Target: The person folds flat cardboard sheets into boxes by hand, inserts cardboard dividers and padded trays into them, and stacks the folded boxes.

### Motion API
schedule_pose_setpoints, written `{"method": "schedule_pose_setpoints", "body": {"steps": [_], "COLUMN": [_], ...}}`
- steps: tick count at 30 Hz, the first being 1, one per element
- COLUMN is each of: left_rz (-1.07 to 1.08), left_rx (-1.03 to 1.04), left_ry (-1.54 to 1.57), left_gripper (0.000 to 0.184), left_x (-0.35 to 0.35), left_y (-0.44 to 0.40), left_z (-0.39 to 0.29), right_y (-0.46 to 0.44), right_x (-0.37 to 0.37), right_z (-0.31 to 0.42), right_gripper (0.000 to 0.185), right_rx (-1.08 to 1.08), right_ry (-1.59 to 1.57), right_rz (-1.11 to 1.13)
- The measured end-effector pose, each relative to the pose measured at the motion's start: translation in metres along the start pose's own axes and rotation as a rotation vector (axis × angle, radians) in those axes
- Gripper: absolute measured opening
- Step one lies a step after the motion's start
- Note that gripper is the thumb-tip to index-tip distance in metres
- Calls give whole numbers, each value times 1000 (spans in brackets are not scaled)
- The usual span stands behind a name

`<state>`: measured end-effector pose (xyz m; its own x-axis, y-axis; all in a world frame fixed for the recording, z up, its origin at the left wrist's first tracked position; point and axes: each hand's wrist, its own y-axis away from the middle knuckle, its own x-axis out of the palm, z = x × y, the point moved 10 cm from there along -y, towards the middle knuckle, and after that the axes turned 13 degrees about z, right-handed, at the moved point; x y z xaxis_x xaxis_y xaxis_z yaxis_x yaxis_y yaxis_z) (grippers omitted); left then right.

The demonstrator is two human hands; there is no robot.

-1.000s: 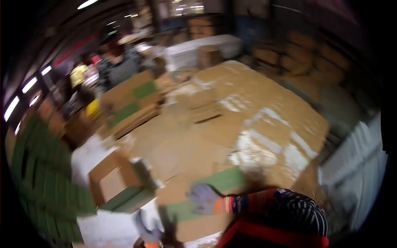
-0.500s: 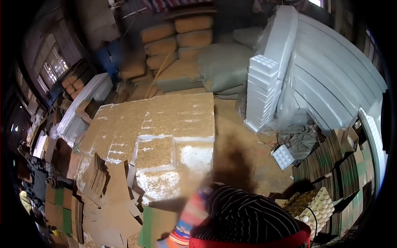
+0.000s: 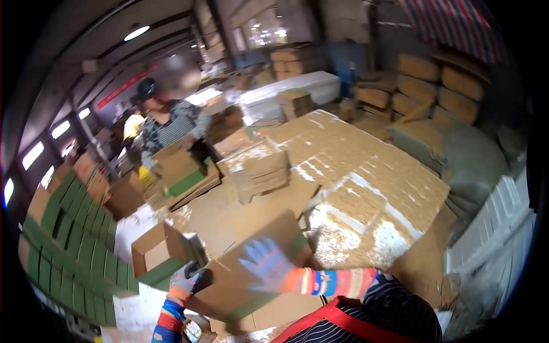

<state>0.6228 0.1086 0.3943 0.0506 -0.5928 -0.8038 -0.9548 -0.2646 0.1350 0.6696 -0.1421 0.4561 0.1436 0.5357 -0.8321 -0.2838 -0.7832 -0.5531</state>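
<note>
A brown carton with a green band (image 3: 220, 293) lies tilted in front of me, blurred by motion; whether it is flat or opened out I cannot tell. My left hand (image 3: 186, 281), in a grey glove, closes on its left end; a dark patch by the fingers is unclear. My right hand (image 3: 266, 266), gloved too, is spread open over the carton's face, fingers apart. Beside my left hand stands an open-topped carton (image 3: 171, 271) with green lower walls. More flat cardboard (image 3: 280, 311) lies beneath the tilted carton.
Green-banded cartons (image 3: 74, 251) are stacked at the left. Beyond the table, a person (image 3: 171, 128) handles cardboard. Folded cardboard (image 3: 266, 174) stands mid-table. White-framed blocks topped with brown chaff (image 3: 366, 166) fill the right side; white foam trays (image 3: 486, 228) stand far right.
My view has swung left, bringing the co-worker and stacked cartons into sight. Both my hands now show, at the banded carton; before, only a striped sleeve was visible near the bottom edge.
</note>
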Motion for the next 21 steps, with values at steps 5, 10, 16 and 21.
{"method": "schedule_pose_setpoints", "body": {"steps": [5, 10, 16, 21], "left_rz": [411, -287, 585, -529], "left_rx": [121, 209, 124, 450], "left_ry": [-354, 592, 126, 1206], "left_gripper": [69, 58, 38, 61], "left_x": [28, -21, 151, 15], "left_y": [51, 67, 49, 110], "left_z": [-92, 2, 3, 40], "right_y": [24, 39, 36, 31], "right_x": [-1, -32, 53, 125], "right_z": [-10, -46, 44, -8], "right_gripper": [16, 45, 51, 35], "right_rx": [-167, -390, -526, 84], "right_ry": [-376, -805, -1137, -1273], "right_rz": [111, 315, 740, 641]}}
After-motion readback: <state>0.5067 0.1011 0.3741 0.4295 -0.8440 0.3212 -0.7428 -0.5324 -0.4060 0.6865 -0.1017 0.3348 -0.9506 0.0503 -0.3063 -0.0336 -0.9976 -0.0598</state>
